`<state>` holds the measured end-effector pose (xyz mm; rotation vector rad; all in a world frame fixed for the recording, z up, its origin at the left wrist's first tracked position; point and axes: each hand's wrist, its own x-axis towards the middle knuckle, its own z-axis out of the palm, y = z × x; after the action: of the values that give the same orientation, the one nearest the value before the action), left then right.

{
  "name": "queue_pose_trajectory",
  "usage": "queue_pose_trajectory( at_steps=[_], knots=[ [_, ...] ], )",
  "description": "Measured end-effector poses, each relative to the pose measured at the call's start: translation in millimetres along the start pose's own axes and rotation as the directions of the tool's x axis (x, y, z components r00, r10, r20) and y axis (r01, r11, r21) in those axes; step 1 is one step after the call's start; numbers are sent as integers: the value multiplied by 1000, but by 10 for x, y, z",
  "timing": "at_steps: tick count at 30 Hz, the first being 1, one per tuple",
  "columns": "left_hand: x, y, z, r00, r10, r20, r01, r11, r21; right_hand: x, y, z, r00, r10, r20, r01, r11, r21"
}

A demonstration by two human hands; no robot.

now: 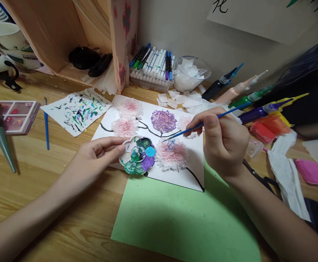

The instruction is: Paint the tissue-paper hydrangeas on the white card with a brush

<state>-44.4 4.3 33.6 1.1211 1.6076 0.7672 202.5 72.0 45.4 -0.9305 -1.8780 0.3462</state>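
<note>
My left hand [103, 153] pinches the rim of a small flower-shaped paint palette [131, 167], whose wells hold green, blue and purple paint. In my right hand [224, 142] is a thin blue paintbrush [194, 128], its tip just above a pink paper flower [172, 156]. Blue paint marks the top of that flower. Under both hands lies white paper [194, 156] with black painted branches. A purple paper flower [163, 121] and further pink flowers [125, 126] are fixed on it; one at the right is partly hidden behind my right hand.
Green paper [181, 218] lies under the sheet's near edge. Paint-smeared paper [79, 111] and another brush [46, 125] rest at left. Behind stand markers [155, 62] and a clear bowl [190, 74] with paper scraps. Paint bottles [238, 89] and scissors [259, 174] are at right.
</note>
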Motion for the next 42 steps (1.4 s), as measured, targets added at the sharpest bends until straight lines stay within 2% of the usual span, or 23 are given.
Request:
queue_pose_trajectory(
  at_steps=[4, 9, 13, 18, 23, 27, 32, 33, 37, 42],
  knots=[
    [-2, -8, -6, 1000, 4, 4, -4, 1000, 1, 2, 6, -5, 998, 36, -46, -35, 999, 35],
    [-10, -3, -8, 1000, -1, 5, 1, 1000, -8, 6, 43, 6, 999, 48, 19, -49, 997, 67],
    [-12, 5, -6, 1000, -12, -4, 12, 1000, -13, 5, 64, 19, 993, 111, -44, -106, 988, 113],
    [-12, -6, -7, 1000, -5, -1, 5, 1000, 16, 2, 62, 34, 990, 139, 16, -140, 981, 134],
    [-8, -10, -3, 1000, -5, -3, 5, 1000, 8, 13, 67, 13, 984, 165, -61, -156, 979, 129],
    [-6, 4, -3, 1000, -4, -8, 4, 1000, 23, 18, 84, 7, 991, 130, 20, -132, 984, 117],
    [-6, -2, -6, 1000, 4, -14, -3, 999, 48, 40, 77, 5, 987, 122, -102, -110, 986, 124],
    [-5, -8, -8, 1000, 4, -13, -4, 999, 51, 43, 76, 2, 988, 118, -97, -107, 988, 113],
    [-6, -26, -13, 1000, -12, -5, 12, 999, 41, 41, 78, -8, 996, 80, 36, -82, 995, 61],
    [1, -21, -9, 1000, -14, -2, 14, 999, 37, 36, 93, -12, 996, 67, -58, -63, 996, 69]
  ],
)
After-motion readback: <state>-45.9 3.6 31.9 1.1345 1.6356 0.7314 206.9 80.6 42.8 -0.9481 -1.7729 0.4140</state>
